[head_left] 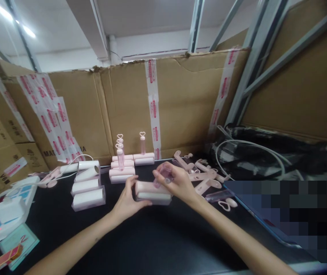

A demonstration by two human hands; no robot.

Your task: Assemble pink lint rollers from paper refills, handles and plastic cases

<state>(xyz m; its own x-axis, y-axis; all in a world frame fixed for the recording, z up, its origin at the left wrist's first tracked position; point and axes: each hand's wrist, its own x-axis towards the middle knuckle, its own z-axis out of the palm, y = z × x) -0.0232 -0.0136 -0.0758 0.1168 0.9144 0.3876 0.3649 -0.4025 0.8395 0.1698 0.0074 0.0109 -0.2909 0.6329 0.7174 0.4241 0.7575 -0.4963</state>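
At nine o'clock we see a white device (8, 210) with a cable on the black table (157, 244), and just right of it a stack of white rolls (87, 187) in clear sleeves. Toward twelve o'clock stand finished rollers with heart-topped handles (142, 143). At the centre our left hand (127, 202) grips the left end of a pink-and-white roller (152, 193), fingers curled round it. Our right hand (174, 181), touching the roller's top, pinches a small pink handle piece (165, 173) between thumb and fingertips. At two o'clock loose pink handles (203, 177) lie scattered, near a white cable loop (249, 152)
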